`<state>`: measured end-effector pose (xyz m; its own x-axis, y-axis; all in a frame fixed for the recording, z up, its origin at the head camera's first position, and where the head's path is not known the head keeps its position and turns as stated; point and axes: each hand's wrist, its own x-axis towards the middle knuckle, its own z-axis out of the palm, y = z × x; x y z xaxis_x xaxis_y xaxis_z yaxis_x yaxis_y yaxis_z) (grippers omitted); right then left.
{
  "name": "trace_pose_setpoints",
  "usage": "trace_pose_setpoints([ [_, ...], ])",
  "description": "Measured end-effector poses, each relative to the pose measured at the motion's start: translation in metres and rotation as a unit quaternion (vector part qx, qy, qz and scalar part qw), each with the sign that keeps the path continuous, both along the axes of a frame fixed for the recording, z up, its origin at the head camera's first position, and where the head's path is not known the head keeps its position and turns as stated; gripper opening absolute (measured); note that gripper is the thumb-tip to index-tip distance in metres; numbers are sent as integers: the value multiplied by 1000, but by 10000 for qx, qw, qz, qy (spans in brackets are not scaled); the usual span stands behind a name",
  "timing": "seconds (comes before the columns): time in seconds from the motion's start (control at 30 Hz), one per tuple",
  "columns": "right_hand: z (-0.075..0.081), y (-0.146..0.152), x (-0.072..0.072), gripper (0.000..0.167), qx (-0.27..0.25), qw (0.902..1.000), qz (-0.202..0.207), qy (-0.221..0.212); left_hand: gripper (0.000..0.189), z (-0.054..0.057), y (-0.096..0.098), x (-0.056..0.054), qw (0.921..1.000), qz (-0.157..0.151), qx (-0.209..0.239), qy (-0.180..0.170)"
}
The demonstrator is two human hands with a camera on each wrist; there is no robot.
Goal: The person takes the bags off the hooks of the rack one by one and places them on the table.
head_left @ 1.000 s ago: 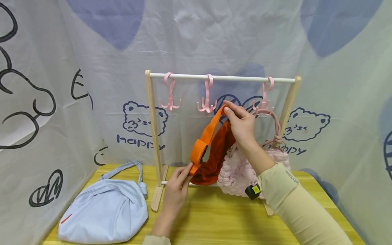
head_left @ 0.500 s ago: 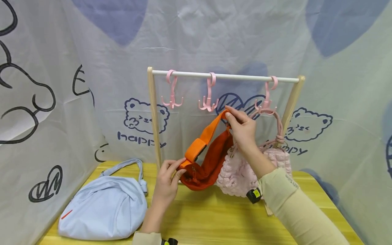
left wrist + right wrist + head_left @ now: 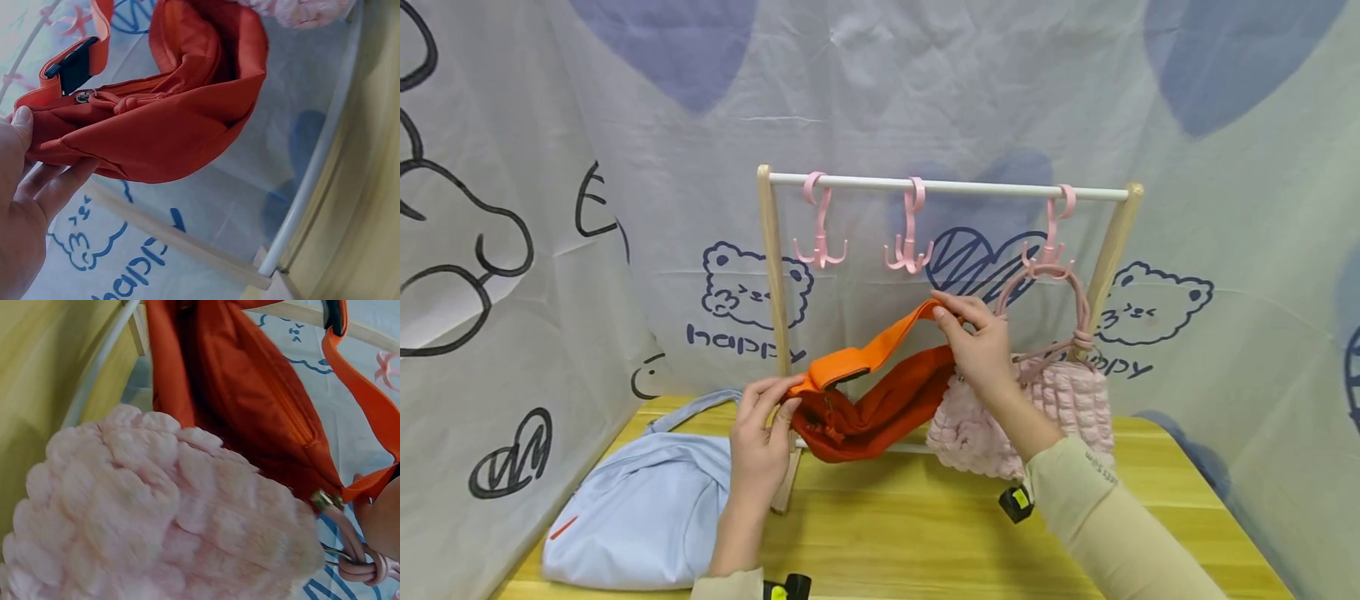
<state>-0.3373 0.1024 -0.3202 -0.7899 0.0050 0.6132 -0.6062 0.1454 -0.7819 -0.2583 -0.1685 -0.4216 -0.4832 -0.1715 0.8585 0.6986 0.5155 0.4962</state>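
Observation:
An orange waist bag (image 3: 880,400) with a zip and a black strap buckle (image 3: 76,65) is held up between my hands, in front of the rack. My left hand (image 3: 760,442) pinches its left end, thumb on top and fingers beneath in the left wrist view. With thumb and fingers my right hand (image 3: 979,346) pinches the orange strap (image 3: 898,333) near the bag's right end. Right behind that wrist hangs a pink puffy handbag (image 3: 1067,400), its handle on the right pink hook (image 3: 1051,242). In the right wrist view the handbag covers part of the waist bag.
A wooden rack with a white top rail (image 3: 985,189) stands on the yellow wood-grain table (image 3: 910,533). A left pink hook (image 3: 822,233) and a middle pink hook (image 3: 910,242) carry nothing. A light blue bag (image 3: 640,508) lies at the left. Printed cloth (image 3: 865,83) hangs behind.
My left hand has moved left and slightly up with its end of the waist bag, and my right hand has come down a little. The bag now stretches more level, lower below the middle hook.

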Motion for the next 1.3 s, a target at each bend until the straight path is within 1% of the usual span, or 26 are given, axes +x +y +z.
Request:
trace_pose_setpoints([
  [0.2,-14,-4,5,28,259,9996,70,10,34,8,-11,6,9992,151,348,156],
  [0.47,-34,-9,8,29,486,9986,223,13,29,18,-21,17,9958,431,802,94],
  [0.6,-46,-12,9,32,632,9972,393,24,27,21,-25,21,9923,429,1163,-22],
  [0.7,-57,-14,9,33,746,9957,549,2,26,23,-26,24,9887,331,1450,-162],
  [0.77,-65,-14,11,32,803,9947,631,-71,26,24,-26,25,9868,285,1574,-244],
  [0.87,-77,-14,13,31,866,9935,707,-201,25,24,-25,25,9855,299,1643,-290],
  [1.0,-94,-14,17,31,801,9934,748,-338,25,25,-21,24,9816,306,1860,-303],
  [1.1,-107,-15,20,31,779,9938,703,-375,24,25,-16,23,9776,264,2074,-260],
  [1.2,-119,-14,23,31,807,9938,675,-366,24,24,-10,22,9752,288,2186,-198],
  [1.3,-128,-10,26,34,907,9932,686,-241,23,24,-6,22,9735,355,2249,-190],
])
